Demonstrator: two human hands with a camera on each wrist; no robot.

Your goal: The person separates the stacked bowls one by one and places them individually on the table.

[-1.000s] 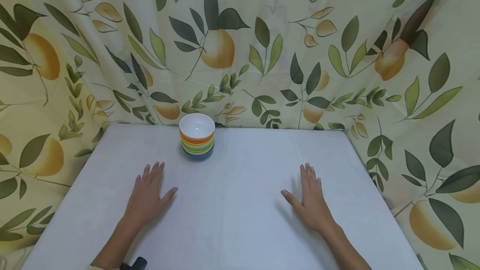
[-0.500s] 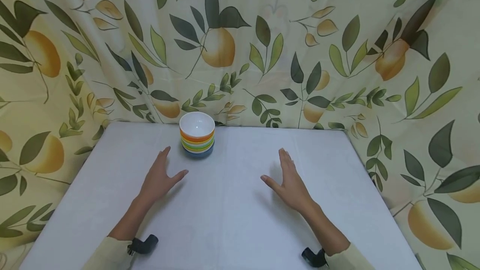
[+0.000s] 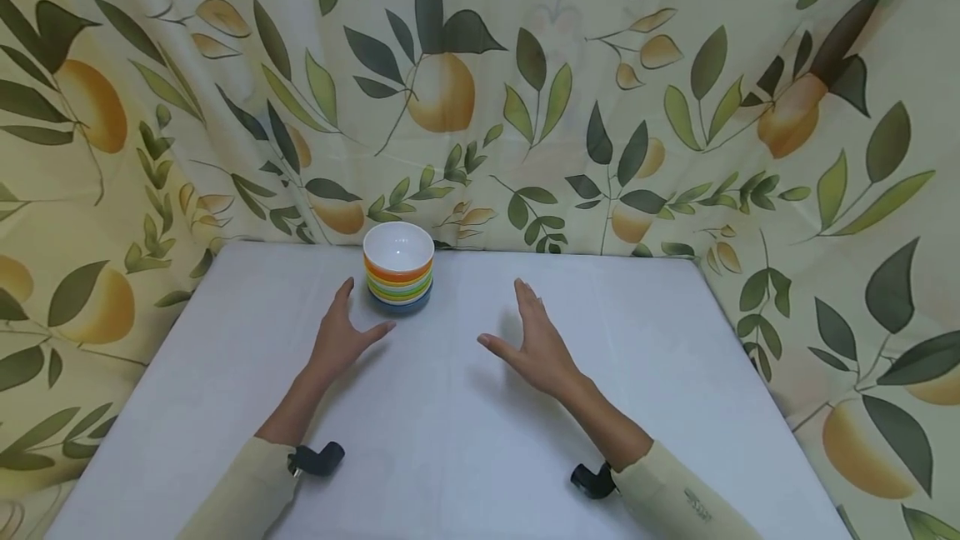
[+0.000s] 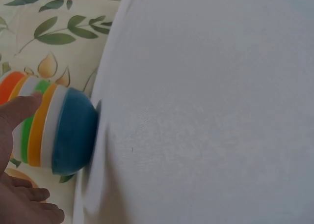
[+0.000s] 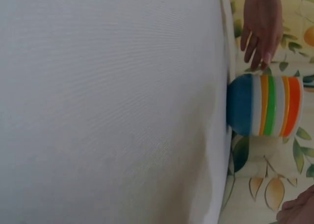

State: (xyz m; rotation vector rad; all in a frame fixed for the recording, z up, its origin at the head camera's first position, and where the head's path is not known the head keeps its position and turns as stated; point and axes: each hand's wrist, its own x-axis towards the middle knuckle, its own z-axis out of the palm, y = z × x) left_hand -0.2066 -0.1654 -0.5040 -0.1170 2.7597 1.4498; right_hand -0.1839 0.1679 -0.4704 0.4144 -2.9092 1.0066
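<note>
A stack of nested bowls (image 3: 399,265) stands upright near the table's back edge, left of centre in the head view. Its rims show orange, yellow, green and white bands, and the lowest bowl (image 4: 76,133) is blue. My left hand (image 3: 345,336) is just in front and left of the stack, thumb spread from straight fingers, holding nothing. In the left wrist view its thumb (image 4: 22,107) overlaps the bowls. Farther off, to the right of the stack, my right hand (image 3: 536,348) hovers over the table with its thumb apart and nothing in it.
A white cloth covers the table (image 3: 450,440). Behind and around it hangs a curtain (image 3: 495,107) printed with fruit and leaves. Both wrists carry a small black camera, the left camera (image 3: 318,458) and the right camera (image 3: 592,482).
Both hands have moved inward and forward toward the bowls, the right hand sweeping left across the table. Their fingers have turned from lying flat to palms facing inward. The stack stays put.
</note>
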